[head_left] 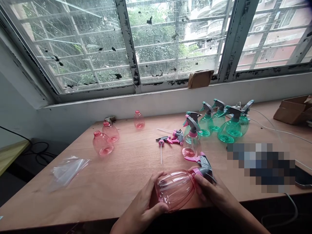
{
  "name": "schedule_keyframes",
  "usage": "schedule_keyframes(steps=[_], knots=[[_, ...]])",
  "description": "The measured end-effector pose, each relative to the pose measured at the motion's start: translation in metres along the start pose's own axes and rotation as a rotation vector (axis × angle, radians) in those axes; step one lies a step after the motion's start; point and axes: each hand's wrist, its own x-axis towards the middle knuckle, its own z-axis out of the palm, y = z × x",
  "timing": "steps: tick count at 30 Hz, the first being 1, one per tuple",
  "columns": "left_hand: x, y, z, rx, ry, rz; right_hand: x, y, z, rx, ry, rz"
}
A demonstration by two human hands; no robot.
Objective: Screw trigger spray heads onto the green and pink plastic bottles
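Note:
Over the table's front edge I hold a clear pink spray bottle [175, 188] tilted on its side, its neck to the right. My left hand [148, 201] is wrapped round the bottle's base. Around the neck, at the pink collar of the grey-and-pink trigger sprayer head [204, 167], the fingers of my right hand [208, 188] are closed. The sprayer head sits on the bottle's mouth; how tightly, I cannot tell. Just beyond stands another pink spray bottle [191, 143] with its head on. Loose sprayer heads with thin tubes [176, 137] lie to its left.
Headless pink bottles [102, 144] stand at the left and back. Clear plastic bags [69, 170] lie front left. Several green spray bottles [229, 130] are grouped back right, near a white cable [268, 121] and a cardboard box [291, 110]. A blurred patch hides something at the right.

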Motion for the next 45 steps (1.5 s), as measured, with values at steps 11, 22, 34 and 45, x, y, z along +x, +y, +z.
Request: schedule_keyframes(steps=[11, 22, 34, 45], knots=[[0.0012, -0.0013, 0.0003, -0.003, 0.002, -0.007, 0.0005, 0.0004, -0.0011, -0.009, -0.006, -0.006], [0.0017, -0.004, 0.0004, -0.009, -0.013, -0.006, 0.0015, 0.0016, -0.0037, -0.01, -0.052, -0.026], [0.0018, -0.0054, 0.0005, -0.004, -0.016, 0.004, 0.0017, -0.0005, -0.0028, -0.024, -0.054, -0.016], [0.0018, -0.0017, 0.001, 0.02, -0.022, -0.005, 0.0003, -0.0071, -0.0022, -0.075, -0.061, 0.016]])
